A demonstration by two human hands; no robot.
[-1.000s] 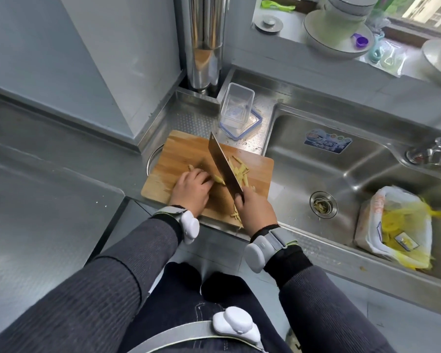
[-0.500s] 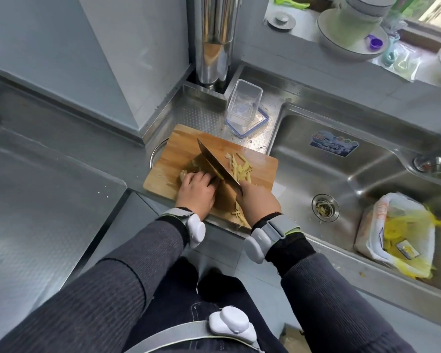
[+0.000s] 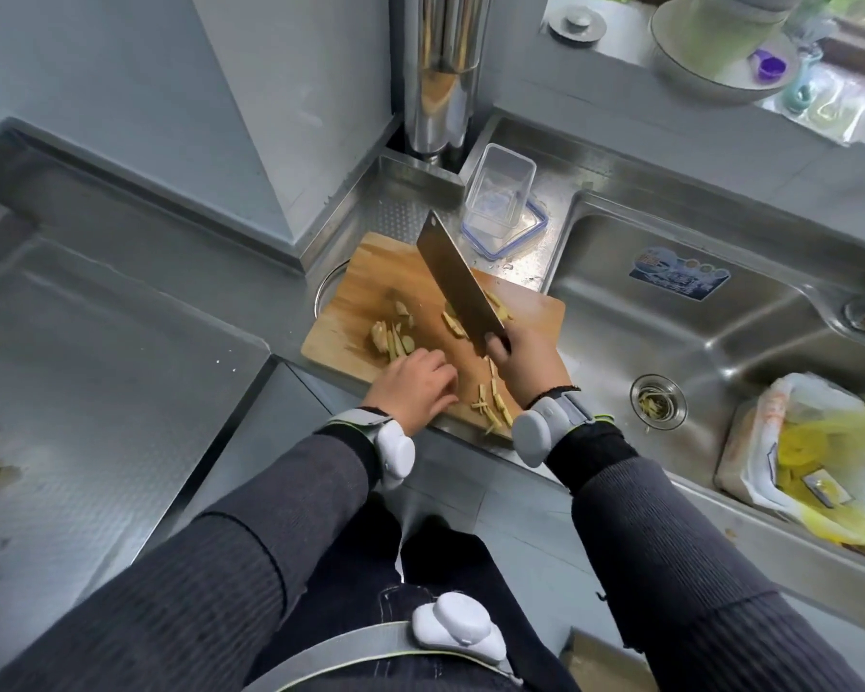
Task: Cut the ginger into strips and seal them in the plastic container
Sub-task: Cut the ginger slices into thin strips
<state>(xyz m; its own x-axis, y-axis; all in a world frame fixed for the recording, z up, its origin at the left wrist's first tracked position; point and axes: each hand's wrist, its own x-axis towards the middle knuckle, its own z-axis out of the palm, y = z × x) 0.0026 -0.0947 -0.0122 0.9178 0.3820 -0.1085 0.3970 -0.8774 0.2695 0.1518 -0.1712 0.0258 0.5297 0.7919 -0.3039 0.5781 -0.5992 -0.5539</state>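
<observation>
Spanning the near left, an embossed stainless steel counter (image 3: 121, 392) meets a rectangular wooden cutting board (image 3: 355, 312) that carries thin pale yellow ginger strips (image 3: 490, 407) and thicker ginger slices (image 3: 393, 339). To the right lies the steel sink (image 3: 720, 342). Farther off, the clear rectangular plastic container (image 3: 500, 192) stands on its blue-rimmed lid (image 3: 530, 232).

The left hand (image 3: 413, 387) rests on the board, loosely curled and holding nothing. The right hand (image 3: 528, 362) grips a broad steel cleaver (image 3: 458, 282), its blade tilted toward the far left and its handle hidden in the fist.
</observation>
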